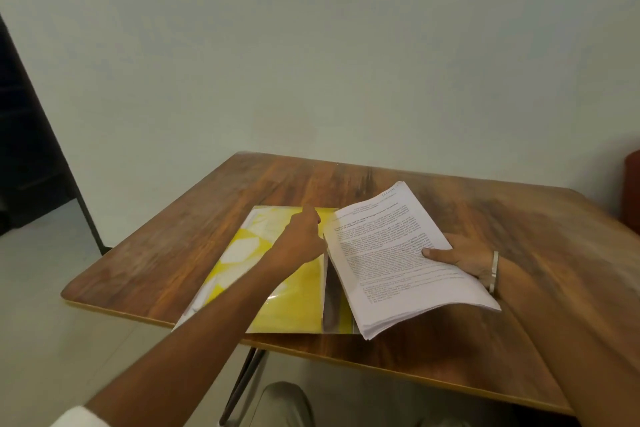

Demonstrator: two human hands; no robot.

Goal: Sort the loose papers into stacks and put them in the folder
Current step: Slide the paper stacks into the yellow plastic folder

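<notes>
A yellow and white folder [294, 302] lies open on the wooden table [485, 218], near its front edge. My left hand [301, 239] rests on the folder's yellow flap, fingers closed and pointing away, pressing the flap near its right edge. A thick stack of printed papers [391, 253] sits tilted over the folder's right side, its left edge down in the gap beside the flap. My right hand [460, 256] grips that stack at its right edge, thumb on top, a metal bangle on the wrist.
The table's front edge runs just below the folder, with my knee [284, 402] and a dark table leg [242, 381] under it. A pale wall stands behind. A dark doorway [31, 156] is at left, a red object [632, 191] at far right.
</notes>
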